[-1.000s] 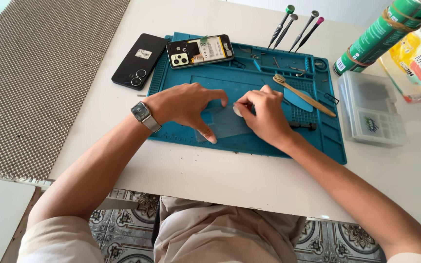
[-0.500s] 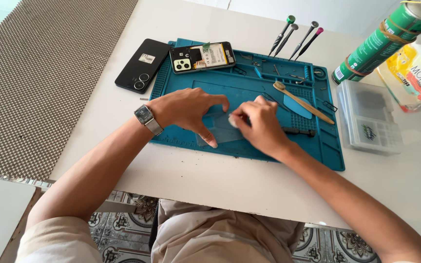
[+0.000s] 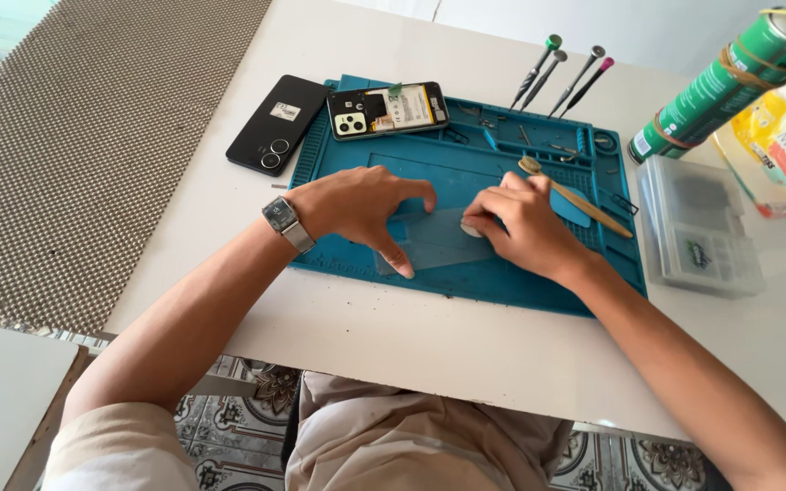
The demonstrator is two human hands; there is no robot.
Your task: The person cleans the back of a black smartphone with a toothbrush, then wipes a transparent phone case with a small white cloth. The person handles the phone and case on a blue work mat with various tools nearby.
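- Head view, only angle you've got: your left hand (image 3: 361, 211) is spread wide, fingertips pinning a thin clear sheet (image 3: 434, 244) flat on the blue work mat (image 3: 466, 282), near the mat's middle.
- Your right hand (image 3: 525, 223) is pinched narrow on a small pale pad (image 3: 471, 229) pressed against the sheet's right side. Can't tell exactly what the pad is.
- Risk, I reckon: that sheet looks slick, so if your left fingertips ease off it could skate sideways under the pad.
- Grit is speckled along the near mat edge; drag some in and it could scratch.
- Wooden brush (image 3: 575, 195) sits just right of your knuckles, easy to knock.
- Opened phone (image 3: 387, 110) and black phone (image 3: 277, 124) lie far left, well apart.
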